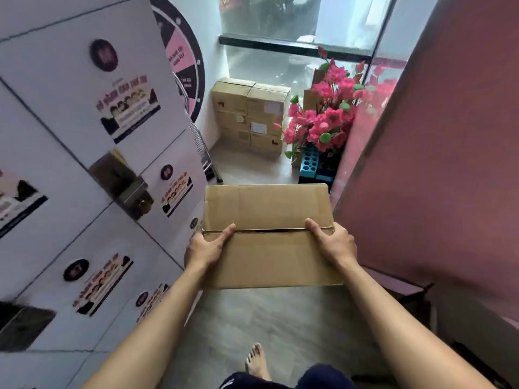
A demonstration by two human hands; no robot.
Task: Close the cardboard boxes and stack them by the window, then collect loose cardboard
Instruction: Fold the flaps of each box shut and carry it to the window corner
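I carry a closed brown cardboard box [266, 214] in front of me at waist height, its two top flaps meeting along a dark seam. My left hand [206, 247] grips its left edge, thumb lying on the seam. My right hand [331, 242] grips the right edge the same way. Farther ahead, a stack of several closed cardboard boxes [250, 116] stands on the floor against the window [283, 63].
White lockers [84, 164] with stickers and a padlock line the left side. A pink wall [438, 164] bounds the right. Pink artificial flowers [325, 113] and a blue holed block [310, 164] sit beside the stack. Grey floor [252, 318] runs between, with my bare foot on it.
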